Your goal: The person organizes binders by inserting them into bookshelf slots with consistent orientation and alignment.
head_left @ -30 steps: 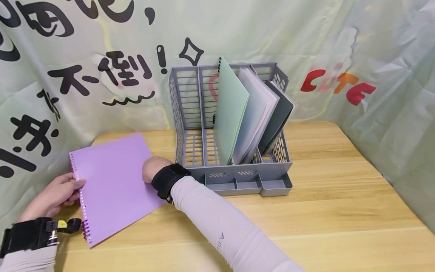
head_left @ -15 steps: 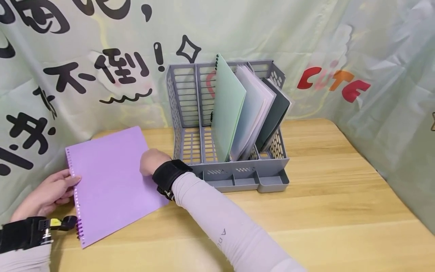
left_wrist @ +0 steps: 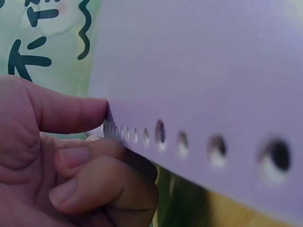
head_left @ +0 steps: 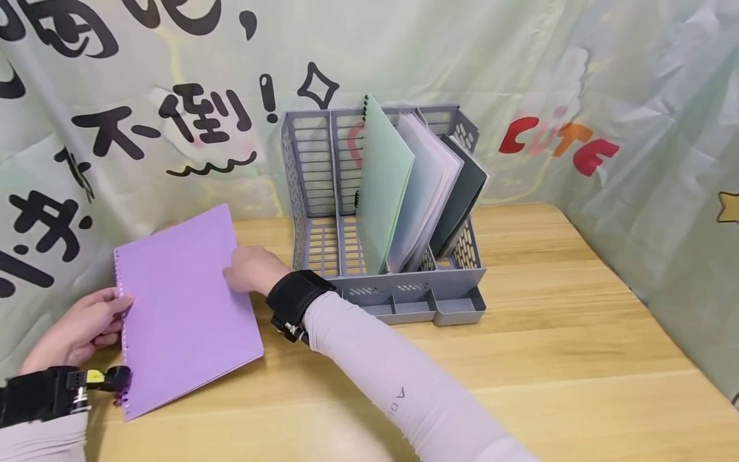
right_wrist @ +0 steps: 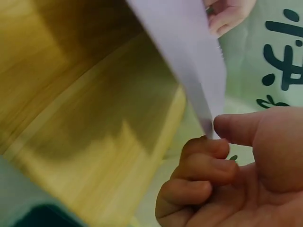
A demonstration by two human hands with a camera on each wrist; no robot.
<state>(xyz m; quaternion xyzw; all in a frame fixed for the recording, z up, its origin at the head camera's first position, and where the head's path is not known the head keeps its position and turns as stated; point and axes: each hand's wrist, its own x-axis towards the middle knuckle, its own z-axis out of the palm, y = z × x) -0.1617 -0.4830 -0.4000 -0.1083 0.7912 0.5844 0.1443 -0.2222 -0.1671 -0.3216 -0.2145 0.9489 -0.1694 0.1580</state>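
A purple spiral notebook (head_left: 181,314) is tilted up off the table at the left, its punched, ringed edge facing left. My left hand (head_left: 86,326) pinches that punched edge, thumb on the cover and curled fingers beneath, as the left wrist view shows along the row of holes (left_wrist: 182,142). On the opposite edge, my right hand (head_left: 254,269) pinches the notebook between thumb and fingers; in the right wrist view its thumb (right_wrist: 236,128) presses the cover near a corner. The notebook's underside is mostly hidden.
A grey desk file organizer (head_left: 369,282) stands at the back middle. In it lean a green spiral notebook (head_left: 383,186), translucent folders (head_left: 424,192) and a dark folder (head_left: 462,199). Small open trays (head_left: 458,308) line its front. A printed cloth (head_left: 219,58) hangs behind the wooden table (head_left: 548,333).
The notebook's right side has risen off the table and its right edge has shifted left, with my right hand lifting it. My left hand keeps its grip on the punched edge.
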